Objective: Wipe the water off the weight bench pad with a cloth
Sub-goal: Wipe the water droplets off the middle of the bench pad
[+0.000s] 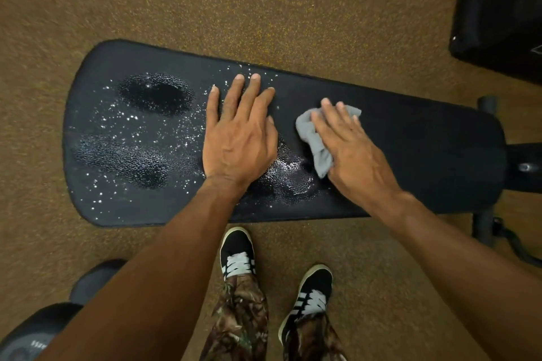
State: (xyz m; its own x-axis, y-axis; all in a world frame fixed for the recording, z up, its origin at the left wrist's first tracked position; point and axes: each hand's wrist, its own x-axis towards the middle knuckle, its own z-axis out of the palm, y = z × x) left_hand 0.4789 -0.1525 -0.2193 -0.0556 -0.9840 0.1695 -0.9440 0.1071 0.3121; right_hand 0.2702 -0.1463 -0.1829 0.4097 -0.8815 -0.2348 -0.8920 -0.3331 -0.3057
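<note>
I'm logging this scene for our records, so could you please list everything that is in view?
weight bench pad: one, black, centre.
water: droplets and pools, clear, pad's left and middle.
cloth: one, grey, on the pad, right of middle.
bench frame: one, black, right of pad.
floor: one, speckled brown, all round.
bulky object: one, black, top right.
rounded objects: two, dark grey, bottom left.
shoes: two, black and white, below pad.
trousers: one pair, camouflage, bottom.
left-hand grip: one, flat on wet pad.
right-hand grip: one, pressing cloth.
</note>
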